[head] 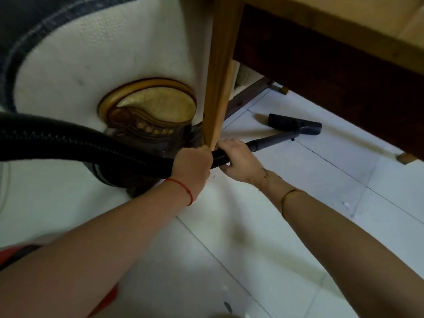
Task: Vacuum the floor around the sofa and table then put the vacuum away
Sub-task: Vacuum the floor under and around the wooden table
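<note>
A black ribbed vacuum hose (pixel 68 136) curves in from the left edge. My left hand (pixel 191 167) is shut around it just in front of the wooden table leg (pixel 218 88). My right hand (pixel 238 160) grips the hose end where it joins the grey wand (pixel 273 140). The wand slants up and right to the black floor nozzle (pixel 296 123), which lies flat on the white tiled floor (pixel 309 180) under the table (pixel 332 56). The white sofa arm (pixel 91 65) with its carved gold-and-brown end stands directly left of the leg.
The table's dark apron overhangs the nozzle. Another table foot (pixel 406 158) rests at the right edge, and a dark crossbar (pixel 247 97) runs behind the near leg. A red object (pixel 13 254) shows at the lower left. Small crumbs lie on the tiles at the right.
</note>
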### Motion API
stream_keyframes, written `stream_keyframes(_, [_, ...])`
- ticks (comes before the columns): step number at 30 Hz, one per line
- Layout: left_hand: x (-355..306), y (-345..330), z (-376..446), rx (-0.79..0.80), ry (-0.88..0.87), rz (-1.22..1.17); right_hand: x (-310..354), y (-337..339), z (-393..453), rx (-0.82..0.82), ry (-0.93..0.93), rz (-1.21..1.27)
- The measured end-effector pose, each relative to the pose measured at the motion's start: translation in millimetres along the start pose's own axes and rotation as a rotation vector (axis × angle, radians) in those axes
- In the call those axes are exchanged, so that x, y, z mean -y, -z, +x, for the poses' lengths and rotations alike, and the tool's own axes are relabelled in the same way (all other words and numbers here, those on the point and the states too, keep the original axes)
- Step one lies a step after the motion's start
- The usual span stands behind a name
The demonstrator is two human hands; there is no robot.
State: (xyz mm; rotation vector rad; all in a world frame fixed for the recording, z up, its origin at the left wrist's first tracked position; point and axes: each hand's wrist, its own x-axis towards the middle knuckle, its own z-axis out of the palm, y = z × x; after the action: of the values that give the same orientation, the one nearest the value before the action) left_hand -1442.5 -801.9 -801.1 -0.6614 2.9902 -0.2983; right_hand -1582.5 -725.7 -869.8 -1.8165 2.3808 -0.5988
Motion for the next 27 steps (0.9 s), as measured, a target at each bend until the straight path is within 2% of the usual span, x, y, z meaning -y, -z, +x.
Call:
stream_keyframes(3, [15,37,-25,0.079,0.005,0.016,41,24,-7,0.018,-0.041,0.057])
stream_keyframes(12, [58,146,-105,0.155,0.010,0.001,159,105,-32,0.130,-0.148,0.190])
stream_keyframes(27, [102,266,-173,0.558,0.077,-0.312,280,197,-67,0.318,-0.302,0.331])
